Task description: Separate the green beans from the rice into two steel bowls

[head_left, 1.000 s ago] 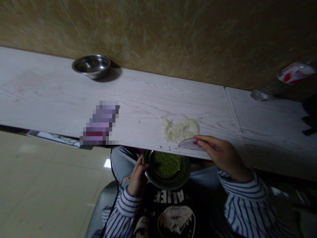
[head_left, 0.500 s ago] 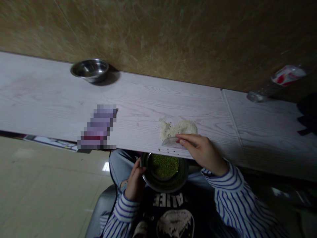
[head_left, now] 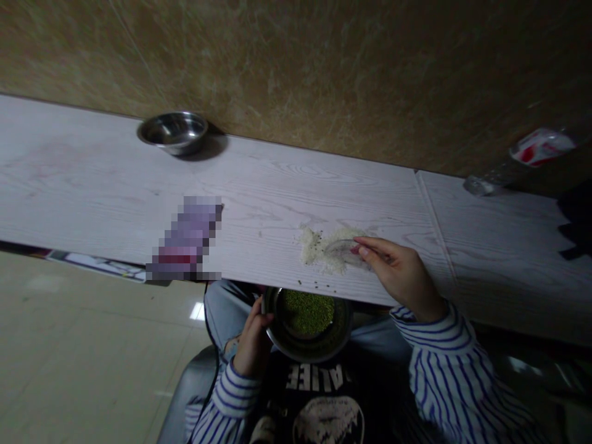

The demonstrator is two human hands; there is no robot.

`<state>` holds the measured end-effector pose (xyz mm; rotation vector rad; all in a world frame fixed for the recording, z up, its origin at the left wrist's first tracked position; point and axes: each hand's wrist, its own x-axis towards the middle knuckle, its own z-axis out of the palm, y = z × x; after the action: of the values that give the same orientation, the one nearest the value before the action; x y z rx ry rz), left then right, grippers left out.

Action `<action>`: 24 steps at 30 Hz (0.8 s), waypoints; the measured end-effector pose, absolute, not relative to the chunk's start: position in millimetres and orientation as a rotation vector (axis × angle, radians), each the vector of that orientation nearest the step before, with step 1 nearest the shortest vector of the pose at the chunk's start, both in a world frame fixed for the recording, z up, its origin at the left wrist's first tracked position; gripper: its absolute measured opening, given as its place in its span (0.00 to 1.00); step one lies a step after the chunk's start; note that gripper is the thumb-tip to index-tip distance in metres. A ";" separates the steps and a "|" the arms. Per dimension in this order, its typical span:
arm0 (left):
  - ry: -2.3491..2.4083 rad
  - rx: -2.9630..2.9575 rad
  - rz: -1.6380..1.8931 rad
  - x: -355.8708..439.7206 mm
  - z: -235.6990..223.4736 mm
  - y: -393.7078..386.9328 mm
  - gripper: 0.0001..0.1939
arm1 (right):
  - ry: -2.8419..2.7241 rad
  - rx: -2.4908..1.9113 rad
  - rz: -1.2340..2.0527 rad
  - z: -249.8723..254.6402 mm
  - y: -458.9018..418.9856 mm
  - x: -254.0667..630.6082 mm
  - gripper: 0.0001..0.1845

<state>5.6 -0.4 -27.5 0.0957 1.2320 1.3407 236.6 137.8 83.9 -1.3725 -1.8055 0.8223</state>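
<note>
My left hand (head_left: 253, 340) grips the left rim of a metal bowl (head_left: 319, 351), held over the lap just below the table edge. Small green beans (head_left: 311, 311), which look like mung beans, cover the bottom of the bowl. Between the thumb and fingers of my right hand (head_left: 407, 277) is a thin, clear plastic scraper (head_left: 340, 248) with a curved edge. It lies over a spread of white rice (head_left: 311, 248) on the table, hiding part of it. A few dark beans are scattered among the grains, and several loose beans (head_left: 316, 284) lie near the table edge.
A second metal bowl (head_left: 173, 135) stands by the wall at the back left. A pixelated purple phone-like object (head_left: 189, 237) lies at the table's front edge (head_left: 259, 233). On the right, a clear bottle (head_left: 520, 160) lies near the wall, with a dark item (head_left: 578, 219) beyond it.
My right hand has moved the scraper right and slightly away from the table edge, onto the larger part of the rice. My left hand and its bowl have stayed in place.
</note>
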 end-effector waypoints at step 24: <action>1.193 0.122 1.356 6.4 -20.8 0.6 0.24 | -1.910 -1.304 1.028 96.3 158.2 221.8 0.14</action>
<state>6.4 0.6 -20.8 0.1215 1.1932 1.3562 221.8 158.2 96.3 -1.3042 -1.9096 1.0276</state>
